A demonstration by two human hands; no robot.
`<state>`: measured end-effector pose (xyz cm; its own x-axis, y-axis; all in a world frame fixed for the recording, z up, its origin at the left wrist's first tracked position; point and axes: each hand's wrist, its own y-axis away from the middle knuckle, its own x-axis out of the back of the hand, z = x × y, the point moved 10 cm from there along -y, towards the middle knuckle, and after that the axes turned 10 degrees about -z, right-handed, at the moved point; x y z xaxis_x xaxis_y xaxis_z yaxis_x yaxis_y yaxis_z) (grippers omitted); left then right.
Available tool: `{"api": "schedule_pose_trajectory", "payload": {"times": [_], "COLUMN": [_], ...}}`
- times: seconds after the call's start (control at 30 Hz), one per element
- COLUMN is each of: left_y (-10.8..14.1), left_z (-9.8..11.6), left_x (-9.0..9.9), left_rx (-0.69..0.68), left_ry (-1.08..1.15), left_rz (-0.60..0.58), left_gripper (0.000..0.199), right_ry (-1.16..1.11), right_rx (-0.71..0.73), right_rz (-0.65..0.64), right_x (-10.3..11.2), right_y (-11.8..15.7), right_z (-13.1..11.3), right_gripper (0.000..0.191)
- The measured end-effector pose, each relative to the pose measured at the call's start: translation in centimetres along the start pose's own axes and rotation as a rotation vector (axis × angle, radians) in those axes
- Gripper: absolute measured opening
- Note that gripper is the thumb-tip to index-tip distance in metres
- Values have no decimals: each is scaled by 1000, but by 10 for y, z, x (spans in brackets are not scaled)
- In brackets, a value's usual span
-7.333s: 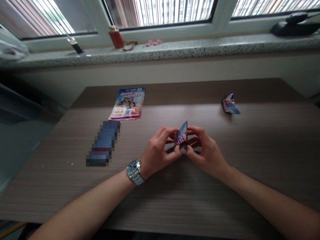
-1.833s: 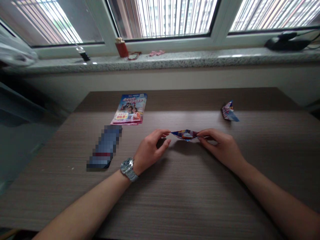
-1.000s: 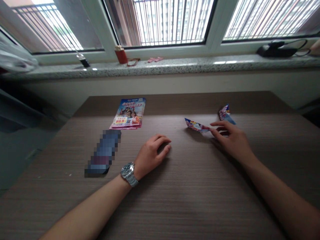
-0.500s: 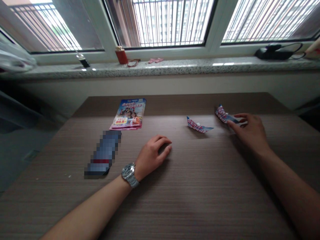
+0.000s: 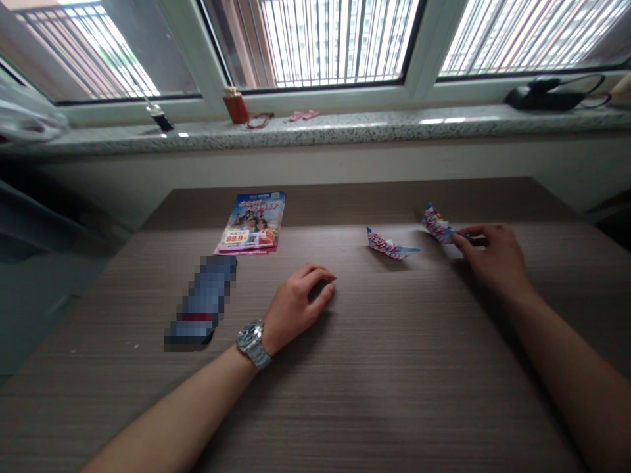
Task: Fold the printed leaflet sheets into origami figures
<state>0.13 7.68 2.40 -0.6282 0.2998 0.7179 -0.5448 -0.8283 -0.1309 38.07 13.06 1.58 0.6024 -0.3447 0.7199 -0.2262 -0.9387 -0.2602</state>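
Note:
Two folded paper boats, patterned in pink, white and blue, are on the right half of the table. My right hand (image 5: pixel 493 256) pinches the near right end of the farther paper boat (image 5: pixel 438 225) between thumb and fingers, which hide that tip. The other paper boat (image 5: pixel 389 246) rests on the table to its left, untouched. My left hand (image 5: pixel 300 299), below a silver wristwatch (image 5: pixel 254 343), lies on the wood with fingers loosely curved and a gap between thumb and forefinger. Nothing is in it.
Printed flyers (image 5: pixel 252 222) lie in a stack at the back left of the brown table (image 5: pixel 374 381). A blurred-out phone-like object (image 5: pixel 202 302) is nearer me. On the stone windowsill (image 5: pixel 355 128) stand a red container (image 5: pixel 235 106) and a black device with a cable (image 5: pixel 545 95).
My right thumb and fingers have closed on the end of the farther paper boat. My left hand and the nearer boat have stayed put; the view has shifted slightly.

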Motion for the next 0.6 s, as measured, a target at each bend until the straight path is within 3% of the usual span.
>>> {"api": "schedule_pose_trajectory", "payload": {"times": [0.13, 0.27, 0.47, 0.6], "left_y": [0, 2, 5, 5], "left_z": [-2, -5, -2, 2], "left_x": [2, 9, 13, 9], "left_rx": [14, 24, 2, -34], "left_ry": [26, 94, 161, 219], "left_rz": [10, 80, 143, 120], "left_gripper": [18, 24, 34, 44], "right_ry": [-73, -157, -167, -196], "right_rx": [56, 205, 439, 532], "right_rz": [-2, -38, -244, -380], "right_x": [7, 9, -19, -42], "right_y": [9, 28, 64, 80], "right_z": [-24, -68, -127, -145], "right_gripper": [17, 15, 9, 7]}}
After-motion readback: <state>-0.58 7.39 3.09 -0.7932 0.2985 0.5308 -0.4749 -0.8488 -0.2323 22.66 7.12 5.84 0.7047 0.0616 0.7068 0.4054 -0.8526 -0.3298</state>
